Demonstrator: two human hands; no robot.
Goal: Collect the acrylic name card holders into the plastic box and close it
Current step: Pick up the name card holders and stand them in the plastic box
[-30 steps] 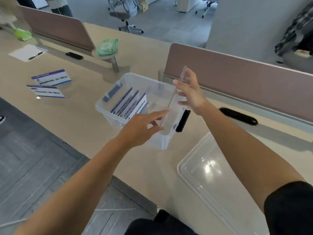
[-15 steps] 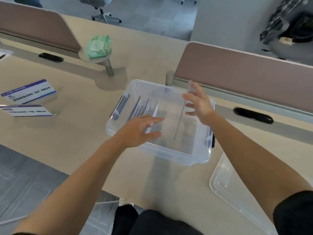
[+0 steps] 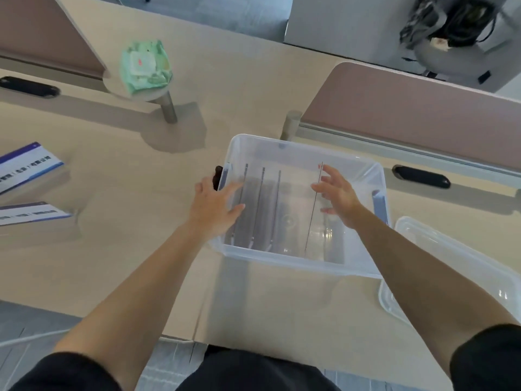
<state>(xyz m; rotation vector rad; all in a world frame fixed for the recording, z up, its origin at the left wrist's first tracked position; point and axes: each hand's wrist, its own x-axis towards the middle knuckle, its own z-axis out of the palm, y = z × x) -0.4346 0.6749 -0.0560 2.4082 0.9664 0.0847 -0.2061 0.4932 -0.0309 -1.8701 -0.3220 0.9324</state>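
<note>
The clear plastic box [image 3: 298, 262] stands open on the desk in front of me. Three acrylic name card holders [image 3: 260, 204] stand edge-on in its left half. My left hand [image 3: 214, 206] is spread over the box's left rim, fingers apart against those holders. A fourth holder [image 3: 311, 218] stands edge-on in the right half of the box. My right hand [image 3: 337, 197] has its thumb on one side of the holder's top and its fingers on the other. Two more holders with blue-and-white cards [image 3: 25, 167] [image 3: 31, 214] lie on the desk at the far left.
The box's clear lid [image 3: 454, 266] lies on the desk to the right. A green packet [image 3: 143, 66] sits on a small round stand behind the box. Brown desk dividers [image 3: 408, 114] run along the back. Black cable slots [image 3: 421, 176] [image 3: 28, 86] are set into the desk.
My view has tilted down over the box. My right hand has lowered the holder into the box's right half. My left hand has slid left onto the standing holders.
</note>
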